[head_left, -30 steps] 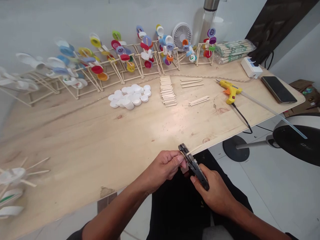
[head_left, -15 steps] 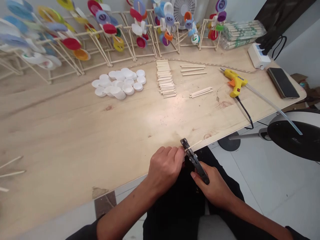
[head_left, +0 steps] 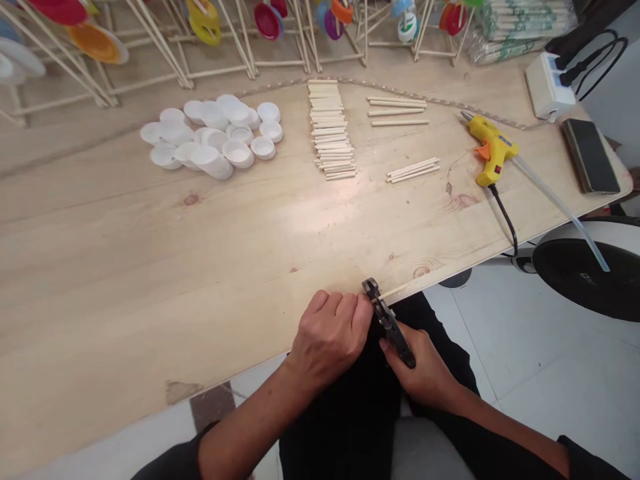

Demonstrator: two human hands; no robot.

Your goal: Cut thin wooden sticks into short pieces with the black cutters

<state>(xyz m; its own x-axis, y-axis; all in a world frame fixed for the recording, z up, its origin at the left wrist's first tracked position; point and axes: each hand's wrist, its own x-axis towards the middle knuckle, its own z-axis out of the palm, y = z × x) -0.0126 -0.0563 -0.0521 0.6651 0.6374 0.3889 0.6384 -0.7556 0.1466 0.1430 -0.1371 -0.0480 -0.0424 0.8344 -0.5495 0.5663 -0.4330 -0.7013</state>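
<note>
At the table's front edge my left hand [head_left: 333, 337] is closed on a thin wooden stick [head_left: 395, 292], whose free end sticks out to the right. My right hand [head_left: 425, 367] grips dark metal pliers [head_left: 395, 333], their jaws at the stick just beside my left fingers. Whether the jaws bite into the wood I cannot tell. Further back lie a stacked row of short wooden sticks [head_left: 333, 133], some loose sticks [head_left: 397, 112], a small bundle of sticks [head_left: 413, 171] and a cluster of white bottle caps [head_left: 213, 137].
A yellow glue gun [head_left: 493, 150] with a clear glue stick lies at the right, near a phone [head_left: 590, 157] and a white power strip [head_left: 550, 87]. Stick frames with coloured caps [head_left: 267, 21] line the back. A packet of sticks [head_left: 523, 27] and a cord [head_left: 400, 90] lie there too.
The camera view has tilted downward, so the back row sits higher in the picture. Both hands, the pliers and the stick stay almost where they were.
</note>
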